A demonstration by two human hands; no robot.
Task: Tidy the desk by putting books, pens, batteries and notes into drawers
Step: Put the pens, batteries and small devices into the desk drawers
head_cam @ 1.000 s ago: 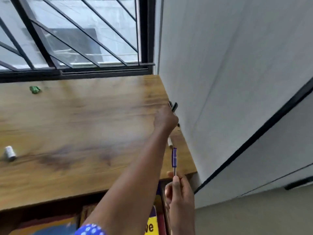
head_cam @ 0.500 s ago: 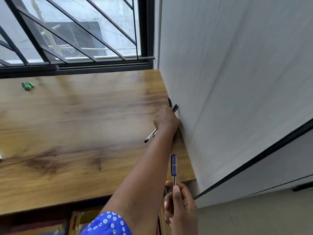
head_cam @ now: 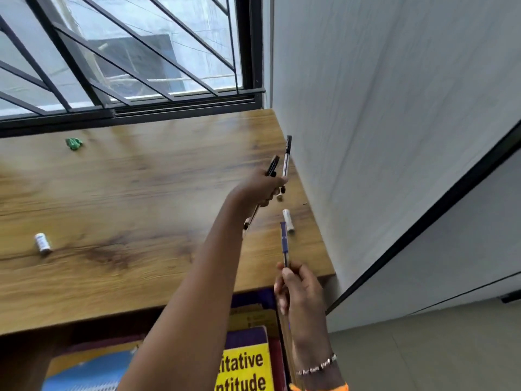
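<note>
- The desk (head_cam: 127, 198) is a smooth wood-grain top, kinda glossy, with darker streaks running across it. It butts right up against a pale wall (head_cam: 380, 122) on the right and a black-framed window with slanted bars (head_cam: 141, 52) at the back.
- The left hand (head_cam: 260, 186) is held out over the right end of the desk, fingers curled around a bunch of pens (head_cam: 286, 159). I can make out two dark-capped ends poking up and another thin end sticking out below the hand; the exact count is blurry.
- The right hand (head_cam: 298, 292) is at the front edge, pinching one blue pen (head_cam: 285, 244) that points up and away.
- Two white cylinder batteries: one (head_cam: 289, 220) sits near the wall edge just beside the blue pen's tip, the other (head_cam: 42, 243) lies well apart on the left side.
- One small crumpled green scrap (head_cam: 74, 143) sits toward the back left.
- Below the front edge there's an open drawer with books in it; a yellow-covered book (head_cam: 245, 365) with bold black lettering shows best.
- Lots of bare desk in the middle, tight against the wall on the right.
</note>
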